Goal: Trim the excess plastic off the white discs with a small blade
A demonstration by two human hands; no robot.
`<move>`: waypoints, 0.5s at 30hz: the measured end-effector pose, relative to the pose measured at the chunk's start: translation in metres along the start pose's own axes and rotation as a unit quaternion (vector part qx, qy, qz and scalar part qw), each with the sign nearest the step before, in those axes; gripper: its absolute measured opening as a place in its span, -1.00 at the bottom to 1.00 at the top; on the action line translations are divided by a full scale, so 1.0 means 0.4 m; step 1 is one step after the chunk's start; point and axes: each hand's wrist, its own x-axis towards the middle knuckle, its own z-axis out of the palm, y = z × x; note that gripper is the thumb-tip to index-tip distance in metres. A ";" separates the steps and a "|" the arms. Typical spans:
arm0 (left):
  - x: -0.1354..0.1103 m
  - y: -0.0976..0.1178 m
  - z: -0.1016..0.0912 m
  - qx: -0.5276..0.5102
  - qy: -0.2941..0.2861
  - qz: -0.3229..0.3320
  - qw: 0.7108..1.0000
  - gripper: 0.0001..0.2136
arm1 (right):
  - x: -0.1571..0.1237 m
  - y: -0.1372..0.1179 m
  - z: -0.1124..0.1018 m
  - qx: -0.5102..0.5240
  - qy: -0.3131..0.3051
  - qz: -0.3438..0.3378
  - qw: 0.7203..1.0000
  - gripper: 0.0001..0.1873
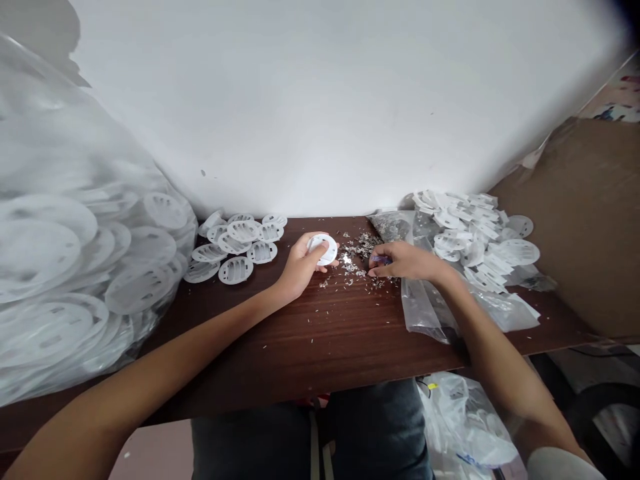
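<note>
My left hand [299, 263] is closed round a white round plastic disc [329, 253], with the thumb lying across its face. To its right, my right hand [399, 259] has its fingers curled over a small purple-blue object [382, 259], mostly hidden by the fingers; its kind I cannot make out. Between the two hands lies a scatter of small shiny metal pieces [356, 250] on the dark brown table [300, 360]. Several slotted white discs [236, 270] are spread loosely to the left of my left hand.
A large clear bag [150, 267] full of white discs fills the left side. A heap of white plastic parts [465, 227] lies on plastic bags at the right, beside a brown cardboard panel [575, 227]. A white wall [310, 113] stands behind. Another plastic bag [465, 420] sits below the table edge.
</note>
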 end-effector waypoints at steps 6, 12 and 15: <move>-0.001 -0.014 -0.007 0.092 -0.012 0.088 0.992 -0.70 | 0.002 -0.016 0.012 -0.004 0.044 -0.043 0.998 -0.85; -0.015 -0.010 -0.003 0.256 -0.016 0.222 0.941 -0.77 | 0.007 -0.021 0.023 0.162 0.146 -0.060 0.974 -0.73; -0.016 -0.009 0.000 0.242 -0.061 0.194 0.949 -0.71 | 0.024 -0.034 0.053 0.274 0.166 -0.054 0.946 -0.71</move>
